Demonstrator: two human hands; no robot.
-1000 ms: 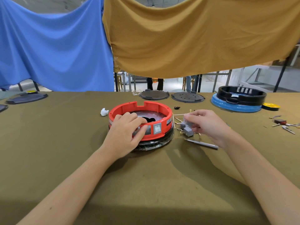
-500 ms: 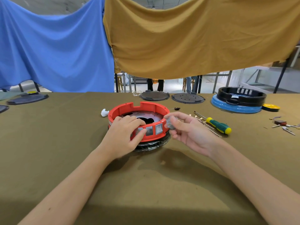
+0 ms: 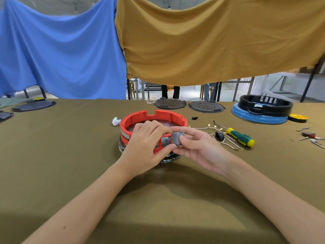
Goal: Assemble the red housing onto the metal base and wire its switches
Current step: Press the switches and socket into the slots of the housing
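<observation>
The red housing is a round ring seated on the metal base, whose shiny edge shows under it at the table's middle. My left hand grips the housing's near wall, fingers inside the rim and thumb outside. One grey switch sits in a front opening. My right hand pinches a second grey switch against the housing's front right. Loose wires with brass terminals lie to the right.
A green and yellow screwdriver and a small black socket lie right of the housing. Dark round plates and a black ring on a blue disc stand at the back. A white bit lies left. Small metal parts are far right.
My right hand lifted a grey switch from the pile on the right and carried it left to the housing's front. My left hand stayed on the housing's rim.
</observation>
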